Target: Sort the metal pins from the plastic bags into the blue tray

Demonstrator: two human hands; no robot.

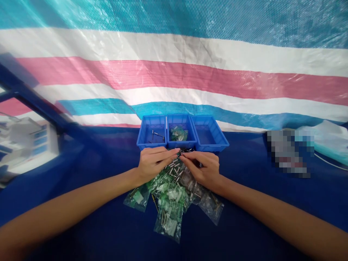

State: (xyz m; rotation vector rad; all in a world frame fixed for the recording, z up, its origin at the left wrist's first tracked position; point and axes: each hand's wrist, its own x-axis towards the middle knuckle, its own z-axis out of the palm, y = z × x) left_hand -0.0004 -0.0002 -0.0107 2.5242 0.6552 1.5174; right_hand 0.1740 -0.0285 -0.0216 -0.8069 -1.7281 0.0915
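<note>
- Head view, hands: left hand (156,163) and right hand (203,166) meet over the pile, fingertips pinched close together, nearly touching. Something small may sit between them; too small to tell, so can't call either grip.
- Location: loose metal rods (178,174) and green-tinted packets (170,197) lie heaped under and in front of the hands, just short of the bins.
- Risk: a thin, smooth rod could slip from a fingertip pinch and drop back into the heap; looks hard to pick out again.
- Risk: rods lie crossed over slick film, so pulling one could drag neighbours or snag a packet.
- Risk: left bin (143,146) holds a few rods, middle bin (185,144) a packet; right bin (213,148) stands flush beside them. Walls adjoin, so a careless drop could land in the wrong one.
- Risk: wrists hang low over the heap; a forearm sweep could scatter loose rods.
- Materials: rods slim, straight, shiny, silvery. Packets thin, crinkled, glossy; clear packet (213,208) at lower right. Bins blue, likely moulded plastic, flared walls.
- Surroundings: table (95,156) dark blue, smooth-looking; striped sheet (174,74) behind, woven, wrinkled, shiny.
</note>
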